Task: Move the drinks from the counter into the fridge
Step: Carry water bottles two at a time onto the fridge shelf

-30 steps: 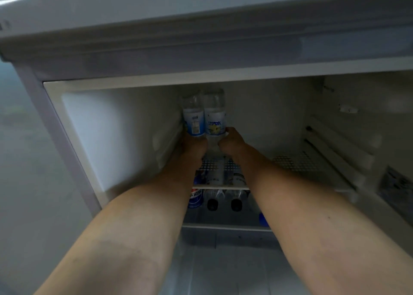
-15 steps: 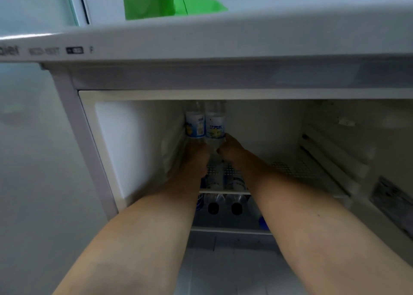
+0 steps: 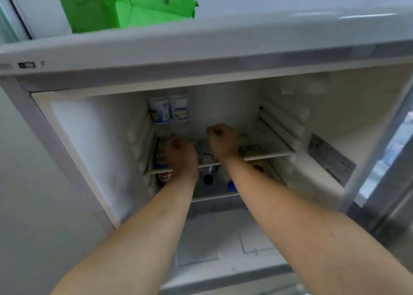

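Observation:
Two clear bottles with blue-and-white labels stand upright side by side at the back left of the upper fridge shelf (image 3: 266, 151), the left bottle (image 3: 159, 112) touching the right bottle (image 3: 179, 110). My left hand (image 3: 181, 158) hovers over the shelf just in front of them, fingers curled, holding nothing. Further right, my right hand (image 3: 221, 140) is a loose fist, apart from the bottles and empty. Below the shelf lie several more bottles (image 3: 209, 176), caps toward me.
The fridge's open door (image 3: 384, 183) stands at the right. Its white left wall (image 3: 98, 147) is close to my left arm. A green bag (image 3: 120, 6) sits on top of the fridge. The shelf's right half is bare wire grid.
Both hands have let go of the two bottles and drawn back toward me; the right hand shifted right. The bottles stay standing at the back left. The view has pulled back and up.

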`<state>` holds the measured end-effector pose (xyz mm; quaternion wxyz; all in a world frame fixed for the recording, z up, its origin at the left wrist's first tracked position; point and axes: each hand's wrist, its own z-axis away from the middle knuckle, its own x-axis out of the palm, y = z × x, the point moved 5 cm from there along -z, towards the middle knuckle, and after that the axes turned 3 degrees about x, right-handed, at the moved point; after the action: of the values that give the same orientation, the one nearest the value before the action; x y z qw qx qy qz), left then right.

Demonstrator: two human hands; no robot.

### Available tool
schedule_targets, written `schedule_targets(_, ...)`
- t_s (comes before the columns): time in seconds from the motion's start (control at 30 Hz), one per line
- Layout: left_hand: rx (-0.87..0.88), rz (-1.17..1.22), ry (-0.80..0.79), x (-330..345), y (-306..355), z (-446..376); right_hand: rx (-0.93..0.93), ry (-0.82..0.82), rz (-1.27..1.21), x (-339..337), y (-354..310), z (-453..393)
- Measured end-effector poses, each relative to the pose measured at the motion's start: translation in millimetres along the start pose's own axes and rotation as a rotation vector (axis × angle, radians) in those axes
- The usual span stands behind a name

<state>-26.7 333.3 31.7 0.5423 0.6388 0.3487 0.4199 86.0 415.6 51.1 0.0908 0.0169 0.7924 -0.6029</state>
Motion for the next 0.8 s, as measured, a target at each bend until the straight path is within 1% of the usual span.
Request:
schedule_targets(0.1,0.050,0.036,-0.085,3.0,1.6,40.7,-0.004,0.018,-0.078,-44.4,0.4,48.8)
schedule_targets(0.2,0.154,0.085,-0.169,4.1,5.2,102.0,0.029,0.063,-0.063,-107.1,11.0,106.8)
schedule_targets(0.3,0.211,0.141,-0.342,0.1,1.3,179.4,0.125,0.135,-0.084,-179.0,34.4,173.9)
schedule_targets(0.47,0.228,0.106,-0.642,-17.7,-23.2,308.6,0.221,0.394,-0.175,-301.6,71.8,300.8)
schedule_targets(0.6,0.163,0.055,-0.860,-31.7,-61.6,402.0,0.385,0.641,-0.143,-391.4,106.0,405.3)
schedule_targets(0.7,0.107,-0.034,-1.022,-39.9,-93.8,453.5,0.522,0.804,-0.079,-446.7,131.3,480.7)
schedule_targets(0.8,0.093,-0.181,-1.167,-51.8,-129.9,485.0,0.646,0.935,-0.050,-484.8,154.5,550.7)
